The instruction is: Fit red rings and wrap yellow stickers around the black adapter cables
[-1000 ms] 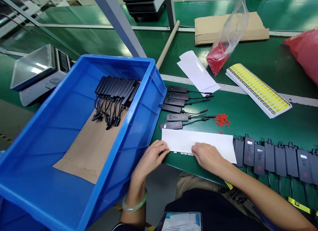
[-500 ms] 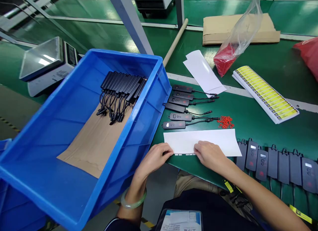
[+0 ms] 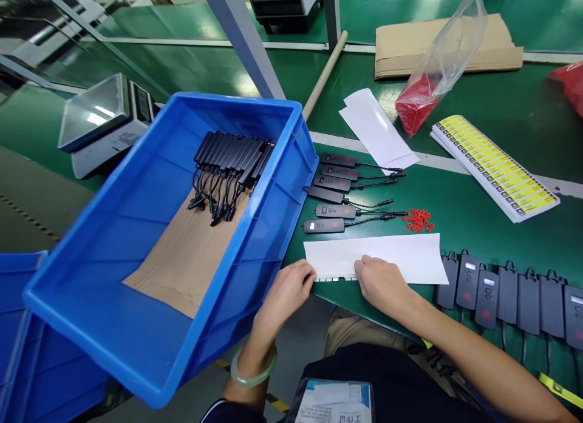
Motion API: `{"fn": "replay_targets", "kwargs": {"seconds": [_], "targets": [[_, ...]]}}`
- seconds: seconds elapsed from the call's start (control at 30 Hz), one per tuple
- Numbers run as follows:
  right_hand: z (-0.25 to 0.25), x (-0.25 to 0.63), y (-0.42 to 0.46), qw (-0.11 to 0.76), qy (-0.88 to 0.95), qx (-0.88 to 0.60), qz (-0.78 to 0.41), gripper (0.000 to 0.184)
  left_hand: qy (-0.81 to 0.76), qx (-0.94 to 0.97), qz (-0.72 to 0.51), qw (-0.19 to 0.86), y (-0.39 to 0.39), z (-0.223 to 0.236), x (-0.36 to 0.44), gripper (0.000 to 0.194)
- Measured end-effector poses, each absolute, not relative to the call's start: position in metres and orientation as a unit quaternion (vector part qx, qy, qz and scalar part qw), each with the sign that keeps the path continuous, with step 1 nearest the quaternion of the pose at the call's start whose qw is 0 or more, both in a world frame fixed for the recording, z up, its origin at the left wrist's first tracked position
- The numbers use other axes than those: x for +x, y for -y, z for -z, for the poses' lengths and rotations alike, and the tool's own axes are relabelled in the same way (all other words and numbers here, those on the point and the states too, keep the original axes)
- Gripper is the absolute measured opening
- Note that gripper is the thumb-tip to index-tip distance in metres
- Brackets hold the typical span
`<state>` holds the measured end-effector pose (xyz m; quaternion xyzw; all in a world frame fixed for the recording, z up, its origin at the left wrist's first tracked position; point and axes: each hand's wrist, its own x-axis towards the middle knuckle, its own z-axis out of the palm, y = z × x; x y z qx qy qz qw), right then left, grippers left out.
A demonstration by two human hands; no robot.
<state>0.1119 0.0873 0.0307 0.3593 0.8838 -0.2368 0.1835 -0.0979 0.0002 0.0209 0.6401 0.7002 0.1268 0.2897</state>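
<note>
A long white sheet (image 3: 330,257) lies along the front edge of the green table. Its near edge curls up, and small black-and-white printed marks show along that edge. My left hand (image 3: 291,287) pinches the sheet's near left corner between thumb and fingers. Further right, my right hand (image 3: 381,283) has its fingers bent and closed on the same near edge, around the middle. The fingertips of both hands partly cover the edge. Beyond the sheet lie several black controllers with short cables (image 3: 324,226), next to a pile of small red rings (image 3: 418,220).
A blue crate (image 3: 291,186) on the left holds black cabled units (image 3: 228,151) on cardboard (image 3: 168,271). More black controllers (image 3: 528,301) line the right front. Yellow label sheets (image 3: 494,168), white sheets (image 3: 376,128) and a bag of red pieces (image 3: 416,101) lie behind.
The camera view has shifted slightly. Slightly more of the printed marks shows between my hands at the sheet's near edge. Both hands keep their hold in nearly the same places.
</note>
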Motion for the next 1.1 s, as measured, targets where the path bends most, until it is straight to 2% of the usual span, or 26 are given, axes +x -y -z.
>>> {"fn": "replay_targets", "kwargs": {"seconds": [0.07,0.13,0.23,0.33,0.5,0.67,0.77,0.9,1.1], "targets": [[-0.030,0.114,-0.088,0.180,-0.884,0.360,0.238,0.025,-0.716,0.616,-0.167,0.282,0.005,-0.018,-0.100,0.013],[-0.029,0.115,-0.089,0.176,-0.883,0.360,0.242,0.023,-0.747,0.538,-0.277,0.275,0.013,-0.014,-0.102,0.010],[-0.027,0.117,-0.090,0.172,-0.884,0.359,0.246,0.022,-0.758,0.383,-0.449,0.277,0.021,-0.009,-0.100,0.031],[-0.027,0.118,-0.090,0.170,-0.886,0.358,0.242,0.022,-0.754,0.317,-0.517,0.253,0.018,-0.003,-0.098,0.037],[-0.026,0.124,-0.087,0.156,-0.892,0.356,0.231,0.022,-0.750,0.310,-0.573,0.117,0.002,0.010,-0.139,0.032],[-0.023,0.126,-0.085,0.135,-0.891,0.362,0.236,0.021,-0.757,0.364,-0.531,0.107,0.005,0.002,-0.176,0.034],[-0.021,0.127,-0.086,0.130,-0.890,0.363,0.242,0.020,-0.737,0.458,-0.462,0.182,0.009,-0.007,-0.159,0.028],[-0.021,0.128,-0.086,0.128,-0.890,0.363,0.244,0.019,-0.642,0.642,-0.298,0.295,0.006,-0.010,-0.128,0.015],[-0.021,0.128,-0.086,0.129,-0.889,0.365,0.243,0.019,-0.596,0.705,-0.187,0.336,-0.010,-0.012,-0.130,0.019]]}}
